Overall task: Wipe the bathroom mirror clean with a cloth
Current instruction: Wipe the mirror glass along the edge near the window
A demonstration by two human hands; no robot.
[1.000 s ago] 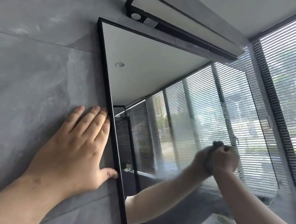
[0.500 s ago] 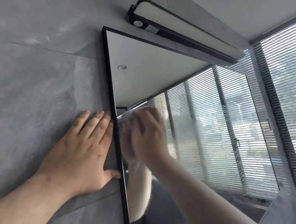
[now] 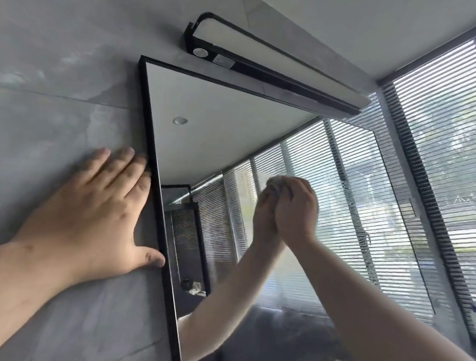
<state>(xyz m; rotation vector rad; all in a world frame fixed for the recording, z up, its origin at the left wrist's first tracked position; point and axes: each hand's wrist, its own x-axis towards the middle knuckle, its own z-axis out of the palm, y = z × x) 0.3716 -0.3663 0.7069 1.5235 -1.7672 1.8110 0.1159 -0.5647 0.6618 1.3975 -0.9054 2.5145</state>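
Observation:
The black-framed mirror (image 3: 222,115) hangs on a grey wall and fills the middle of the view. My right hand (image 3: 296,209) grips a bunched grey cloth (image 3: 277,184) and presses it against the glass near the mirror's middle. Only a small part of the cloth shows above my fingers. My left hand (image 3: 94,213) lies flat on the wall beside the mirror's left frame, fingers straight, thumb touching the frame. Streaks and smears show on the glass to the right of the cloth.
A black bar lamp (image 3: 271,64) is mounted just above the mirror's top edge. Window blinds (image 3: 459,161) run along the right side. The grey tiled wall (image 3: 52,75) spreads to the left.
My right hand with the cloth swept from the mirror's right side to its left edge, then back toward the middle. The left hand stayed planted on the wall.

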